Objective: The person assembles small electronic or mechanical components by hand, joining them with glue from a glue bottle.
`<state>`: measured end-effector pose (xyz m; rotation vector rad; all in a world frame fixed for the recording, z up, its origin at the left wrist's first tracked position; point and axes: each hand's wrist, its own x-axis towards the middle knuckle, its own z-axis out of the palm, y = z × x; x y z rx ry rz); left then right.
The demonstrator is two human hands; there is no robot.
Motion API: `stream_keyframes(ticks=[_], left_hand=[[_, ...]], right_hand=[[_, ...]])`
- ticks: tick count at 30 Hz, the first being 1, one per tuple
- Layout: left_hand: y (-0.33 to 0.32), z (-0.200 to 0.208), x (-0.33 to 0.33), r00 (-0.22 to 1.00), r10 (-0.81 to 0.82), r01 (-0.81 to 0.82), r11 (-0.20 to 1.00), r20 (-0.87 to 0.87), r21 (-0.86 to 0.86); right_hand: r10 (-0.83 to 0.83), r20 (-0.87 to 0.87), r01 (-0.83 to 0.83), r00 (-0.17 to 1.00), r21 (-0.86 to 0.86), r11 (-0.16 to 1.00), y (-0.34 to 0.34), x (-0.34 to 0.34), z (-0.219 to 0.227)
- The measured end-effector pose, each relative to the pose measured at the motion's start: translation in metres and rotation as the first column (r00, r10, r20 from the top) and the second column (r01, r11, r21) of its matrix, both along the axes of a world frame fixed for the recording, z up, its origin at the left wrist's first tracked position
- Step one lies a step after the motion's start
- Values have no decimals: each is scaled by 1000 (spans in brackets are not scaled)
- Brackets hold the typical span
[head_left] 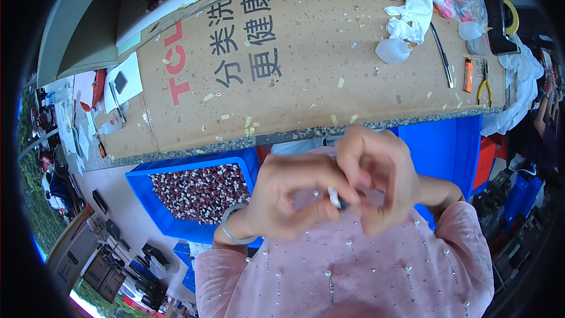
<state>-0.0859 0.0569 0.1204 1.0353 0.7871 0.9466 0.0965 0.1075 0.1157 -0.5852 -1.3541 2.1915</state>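
Both of my hands meet in front of my chest, blurred by motion. My left hand (297,193), with a pale bangle (231,227) on its wrist, pinches a small white-and-dark part (335,198) between thumb and fingertips. Against those fingertips, my right hand (381,178) curls its thumb and fingers inward. Whatever it grips is hidden or too small to make out. Below and left of my left hand, a blue bin (136,184) holds a heap of small dark-red and white parts (200,193).
A cardboard-covered bench (306,76) with scattered pale scraps spans ahead. On its right lie a white glove (412,9), a white plastic bottle (392,51), a pen (441,56), an orange tube (468,75), yellow-handled pliers (484,85) and a tape dispenser (497,20). Another blue bin (441,147) stands right.
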Motion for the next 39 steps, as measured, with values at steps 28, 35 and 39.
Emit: stream_keyframes(ticks=[28, 35, 39], left_hand=[[3, -107, 22, 817, 490, -423, 867, 303, -262], [8, -101, 28, 735, 464, -292, 875, 495, -386], [9, -100, 33, 731, 458, -283, 878, 505, -387]], right_hand=[[-952, 89, 566, 292, 787, 247, 36, 31, -104], [-893, 205, 520, 401, 752, 405, 62, 42, -124], [-856, 281, 538, 433, 682, 496, 62, 46, -129]])
